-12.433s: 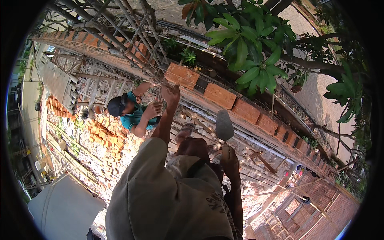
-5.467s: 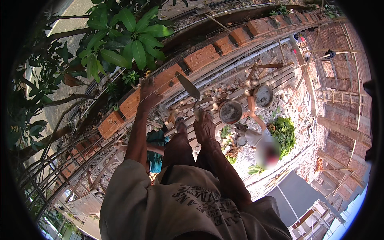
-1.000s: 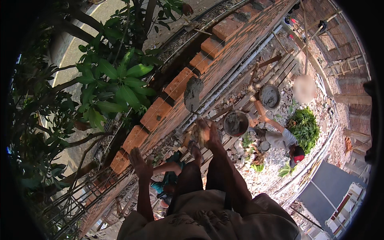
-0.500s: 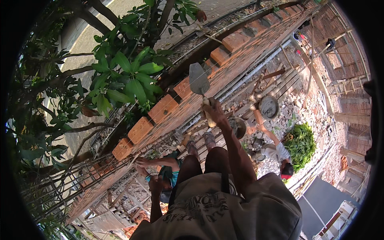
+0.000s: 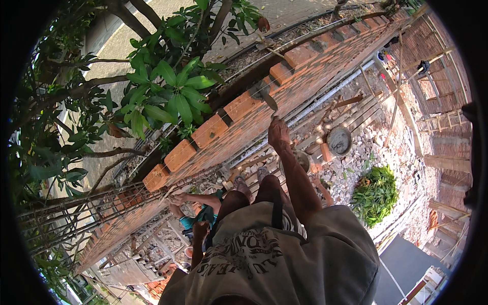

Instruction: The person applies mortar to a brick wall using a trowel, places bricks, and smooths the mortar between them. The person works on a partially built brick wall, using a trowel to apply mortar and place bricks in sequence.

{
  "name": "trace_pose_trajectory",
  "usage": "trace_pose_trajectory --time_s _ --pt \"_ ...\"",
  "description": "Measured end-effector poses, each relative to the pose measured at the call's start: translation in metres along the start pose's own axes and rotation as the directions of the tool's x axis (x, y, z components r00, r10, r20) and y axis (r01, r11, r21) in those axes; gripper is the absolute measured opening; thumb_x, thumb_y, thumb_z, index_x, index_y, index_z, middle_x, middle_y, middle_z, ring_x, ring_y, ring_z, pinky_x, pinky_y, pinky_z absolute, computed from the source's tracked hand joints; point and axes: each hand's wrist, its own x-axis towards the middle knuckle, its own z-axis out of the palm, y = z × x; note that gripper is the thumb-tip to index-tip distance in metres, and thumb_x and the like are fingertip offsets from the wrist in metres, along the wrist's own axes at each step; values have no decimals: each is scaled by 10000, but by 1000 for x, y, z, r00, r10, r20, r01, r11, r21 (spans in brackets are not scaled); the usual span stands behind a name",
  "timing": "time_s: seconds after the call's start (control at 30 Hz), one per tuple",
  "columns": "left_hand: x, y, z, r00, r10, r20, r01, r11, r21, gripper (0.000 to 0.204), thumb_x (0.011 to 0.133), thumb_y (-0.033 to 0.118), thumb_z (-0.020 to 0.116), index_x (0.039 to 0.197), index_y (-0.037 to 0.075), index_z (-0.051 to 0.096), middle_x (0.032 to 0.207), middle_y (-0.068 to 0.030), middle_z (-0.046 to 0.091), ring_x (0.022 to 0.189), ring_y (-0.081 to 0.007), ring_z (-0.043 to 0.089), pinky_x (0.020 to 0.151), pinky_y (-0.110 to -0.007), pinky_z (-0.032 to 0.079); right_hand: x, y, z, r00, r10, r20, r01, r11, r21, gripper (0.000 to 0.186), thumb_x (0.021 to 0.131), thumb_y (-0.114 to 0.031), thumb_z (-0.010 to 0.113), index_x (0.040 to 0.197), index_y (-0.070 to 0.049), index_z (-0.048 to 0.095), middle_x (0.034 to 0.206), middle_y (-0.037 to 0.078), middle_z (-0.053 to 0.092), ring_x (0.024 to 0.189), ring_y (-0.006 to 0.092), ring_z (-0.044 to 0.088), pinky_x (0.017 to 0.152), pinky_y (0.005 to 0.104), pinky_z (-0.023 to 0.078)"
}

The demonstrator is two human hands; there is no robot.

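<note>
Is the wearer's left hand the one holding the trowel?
No: the right hand holds the trowel, while the left hand is down beside the shirt.

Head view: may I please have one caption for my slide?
Bare right hand holding a grey, flat-bladed metal trowel by a long, orange-red brick wall.

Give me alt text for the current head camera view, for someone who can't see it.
A person's right hand holds a trowel at the top of a brick wall; the left hand is low, beside the body. Leafy branches spread at upper left, a co-worker in teal is partly visible lower left, and cut green leaves lie heaped at right.
</note>
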Motion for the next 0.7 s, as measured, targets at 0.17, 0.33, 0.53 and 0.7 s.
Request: trace_pose_trajectory --time_s 0.17,0.33,0.53,0.7 --pt "-10 -2 -12 985 -175 -8 174 982 -71 358 828 255 582 542 71 470 477 -13 433 407 -109 375 430 -286 280 -3 -12 -11 997 -3 81 -3 998 69 376 819 -39 537 1154 66 402 1046 255 528 914 411 593 775 464 486" --pt "-8 0 -20 973 -231 -18 229 970 -82 316 823 233 562 560 81 477 496 -15 451 414 -113 416 416 -290 298 0 -13 -10 999 -13 -47 21 985 169 358 821 -11 517 1146 87 406 1035 268 514 891 420 584 762 466 482" --pt "-3 -4 -30 986 -147 -82 144 988 -51 280 802 237 548 591 54 528 506 -22 471 442 -101 439 423 -292 312 -19 -8 8 954 165 -250 -35 890 455 258 905 -188 584 1073 -13 494 818 151 555 689 293 588 544 408 479" --pt "1 -16 -32 1000 26 16 -29 970 242 308 813 316 540 665 56 616 571 -59 548 495 -153 507 483 -316 372 -34 -23 22 825 180 536 -386 -513 767 241 976 -299 447 896 -81 514 683 38 526 512 162 505 457 324 435"
